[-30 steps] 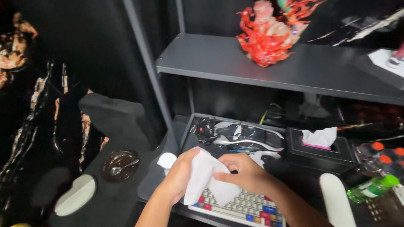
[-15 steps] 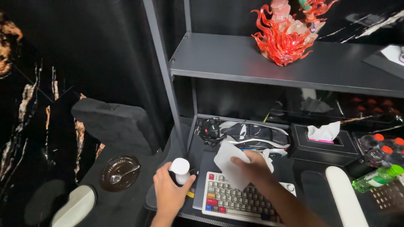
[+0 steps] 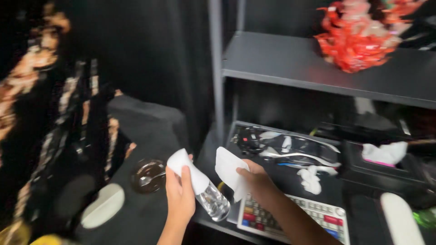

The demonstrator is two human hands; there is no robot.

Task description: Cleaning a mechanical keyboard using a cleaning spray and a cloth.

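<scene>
My left hand (image 3: 179, 197) grips a small clear bottle (image 3: 202, 188) with a white cap, lifted and tilted so the cap points up and to the left. My right hand (image 3: 259, 181) pinches a folded white tissue (image 3: 228, 170), held up just to the right of the bottle and above the left end of a keyboard (image 3: 295, 218) with white, red and blue keys. Bottle and tissue are close together but apart.
A grey shelf (image 3: 295, 63) carries a red flame-shaped figurine (image 3: 359, 38). Beneath it lie a model car (image 3: 295, 149), a crumpled tissue (image 3: 311, 179) and a black tissue box (image 3: 386, 168). A dark round dish (image 3: 147, 174) with a spoon sits at the left on a black surface.
My left hand has lifted the bottle off the desk and tilted it. My right hand brought the tissue left, next to it. The view swung left and is blurred.
</scene>
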